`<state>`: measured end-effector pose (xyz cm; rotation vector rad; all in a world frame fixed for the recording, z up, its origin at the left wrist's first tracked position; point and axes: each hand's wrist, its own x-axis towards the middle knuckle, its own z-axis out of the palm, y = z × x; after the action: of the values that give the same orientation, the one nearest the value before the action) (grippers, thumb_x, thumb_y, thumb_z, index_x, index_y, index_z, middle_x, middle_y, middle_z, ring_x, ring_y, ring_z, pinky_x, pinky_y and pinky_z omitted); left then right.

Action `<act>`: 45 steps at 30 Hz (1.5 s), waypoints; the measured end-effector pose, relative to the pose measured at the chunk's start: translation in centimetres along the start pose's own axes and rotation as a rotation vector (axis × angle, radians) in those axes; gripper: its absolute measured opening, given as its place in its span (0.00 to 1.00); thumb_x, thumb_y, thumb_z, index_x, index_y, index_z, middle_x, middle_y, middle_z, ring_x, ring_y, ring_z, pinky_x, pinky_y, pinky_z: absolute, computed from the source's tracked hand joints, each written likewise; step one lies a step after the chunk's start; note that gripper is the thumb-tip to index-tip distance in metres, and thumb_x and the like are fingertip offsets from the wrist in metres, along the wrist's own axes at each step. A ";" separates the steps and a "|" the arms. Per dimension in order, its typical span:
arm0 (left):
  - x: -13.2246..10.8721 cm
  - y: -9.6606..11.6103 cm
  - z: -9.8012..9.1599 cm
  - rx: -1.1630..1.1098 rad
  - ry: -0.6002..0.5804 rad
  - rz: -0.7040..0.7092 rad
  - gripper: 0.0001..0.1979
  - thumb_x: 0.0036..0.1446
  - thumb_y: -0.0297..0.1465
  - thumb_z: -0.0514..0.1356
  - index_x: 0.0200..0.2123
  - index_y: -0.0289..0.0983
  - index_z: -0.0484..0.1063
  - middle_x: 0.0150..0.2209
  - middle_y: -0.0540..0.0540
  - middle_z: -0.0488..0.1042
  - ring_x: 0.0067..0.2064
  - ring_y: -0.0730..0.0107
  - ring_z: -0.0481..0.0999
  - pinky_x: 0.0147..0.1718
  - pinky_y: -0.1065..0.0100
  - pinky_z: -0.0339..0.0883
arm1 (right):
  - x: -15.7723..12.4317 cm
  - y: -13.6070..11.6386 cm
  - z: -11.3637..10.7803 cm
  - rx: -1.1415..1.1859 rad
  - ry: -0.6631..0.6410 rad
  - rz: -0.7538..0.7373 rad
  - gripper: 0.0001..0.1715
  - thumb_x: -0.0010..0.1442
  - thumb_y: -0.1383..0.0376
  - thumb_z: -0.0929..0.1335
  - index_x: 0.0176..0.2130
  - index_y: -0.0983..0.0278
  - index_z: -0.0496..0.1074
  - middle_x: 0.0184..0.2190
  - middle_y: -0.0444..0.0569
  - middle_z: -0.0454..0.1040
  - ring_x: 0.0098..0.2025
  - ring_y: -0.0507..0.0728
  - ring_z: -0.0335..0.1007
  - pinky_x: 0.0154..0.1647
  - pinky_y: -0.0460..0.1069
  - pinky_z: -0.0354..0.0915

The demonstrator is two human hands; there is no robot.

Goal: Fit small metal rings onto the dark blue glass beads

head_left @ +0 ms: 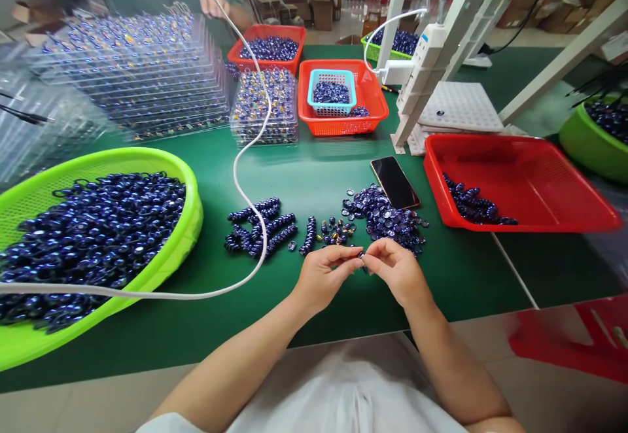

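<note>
Both my left hand (326, 275) and my right hand (396, 269) pinch one small dark blue part (362, 258) between their fingertips, which meet above the green table. The fingers cover most of it. Just beyond my right hand lies a heap of loose dark blue caps (387, 219). Small dark and gold pieces (336, 231) are scattered beyond my left hand. Left of them are a short row of stacked blue parts (309, 235) and a group of similar rows (262, 227). A phone (395, 182) rests against the heap's far side.
A large green basket (192, 224) of blue parts stands at the left, a red basket (540, 181) at the right. A white cable (237, 165) loops across the table. Stacked clear trays (161, 80), a red basket (343, 130) and a metal post (417, 86) stand farther back. Another person's hand (214, 2) shows behind the trays.
</note>
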<state>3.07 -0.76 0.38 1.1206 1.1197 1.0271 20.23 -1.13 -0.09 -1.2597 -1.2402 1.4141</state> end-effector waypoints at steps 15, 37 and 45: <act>0.9 0.9 -1.0 -0.330 -0.143 -0.329 0.10 0.45 0.32 0.70 0.31 0.31 0.80 0.23 0.48 0.75 0.24 0.77 0.69 0.26 0.73 0.63 | -1.5 -1.4 -0.2 -0.625 -0.210 -0.743 0.20 0.66 0.73 0.64 0.51 0.53 0.73 0.36 0.46 0.69 0.37 0.52 0.68 0.40 0.50 0.67; 1.1 0.8 -1.7 -0.362 -0.173 -0.383 0.13 0.47 0.33 0.72 0.35 0.32 0.80 0.31 0.45 0.79 0.34 0.71 0.76 0.39 0.70 0.69 | -0.8 -2.2 -0.1 -1.053 -0.146 -0.989 0.09 0.64 0.73 0.65 0.39 0.63 0.74 0.36 0.50 0.76 0.35 0.53 0.69 0.37 0.49 0.65; 0.9 0.9 -1.8 -0.323 -0.225 -0.378 0.13 0.50 0.34 0.70 0.37 0.33 0.78 0.30 0.45 0.79 0.32 0.71 0.76 0.32 0.72 0.70 | -1.2 -2.5 -0.1 -1.026 -0.171 -0.991 0.14 0.65 0.73 0.64 0.47 0.61 0.73 0.35 0.47 0.75 0.37 0.52 0.70 0.36 0.48 0.63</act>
<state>1.43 0.55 0.99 0.7111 0.9021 0.7314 20.48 -1.96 2.56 -0.8218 -2.3907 0.1038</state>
